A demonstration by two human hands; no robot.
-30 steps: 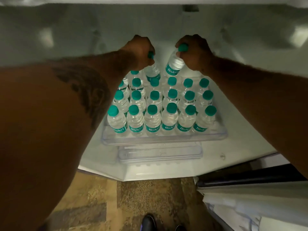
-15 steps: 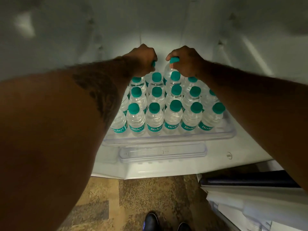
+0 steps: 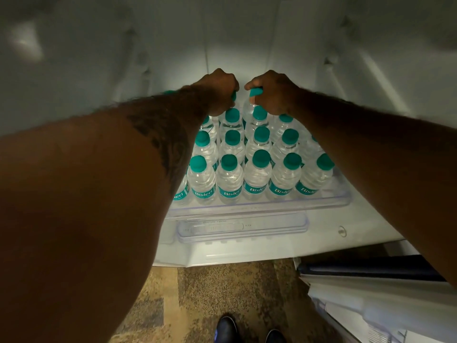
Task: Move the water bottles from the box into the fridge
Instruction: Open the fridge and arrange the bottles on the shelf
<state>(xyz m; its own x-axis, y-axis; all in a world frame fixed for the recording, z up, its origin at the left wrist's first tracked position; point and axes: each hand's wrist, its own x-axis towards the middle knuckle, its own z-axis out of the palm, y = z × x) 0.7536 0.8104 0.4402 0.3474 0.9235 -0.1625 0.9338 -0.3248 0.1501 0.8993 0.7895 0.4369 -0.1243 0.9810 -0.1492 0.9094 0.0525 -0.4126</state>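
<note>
While both arms reach deep into the fridge (image 3: 235, 45), we see the right hand (image 3: 274, 95) pinching the teal cap (image 3: 256, 92) of a small water bottle (image 3: 248, 108), fingers curled round it. The left hand (image 3: 217, 95) is closed the same way over a second cap (image 3: 233, 96), just a sliver showing, with that bottle's body hidden behind the wrist. The key relation for us is that each bottle lies straight below its grip, long axis close to upright, just behind the rearmost of the standing bottles (image 3: 257, 154) on the clear shelf tray (image 3: 259, 211). Whether the bases have landed we cannot tell, because the standing rows hide them. So the move to come, we judge, is down and let go, not forward. The hands sit side by side, almost touching, neither one nearer the back wall. As for writing, the front row's teal labels (image 3: 254, 189) say "Bisleri" in white. Under the tray, a clear control strip (image 3: 242, 229) carries print too fine for us to read. The box is out of view.
</note>
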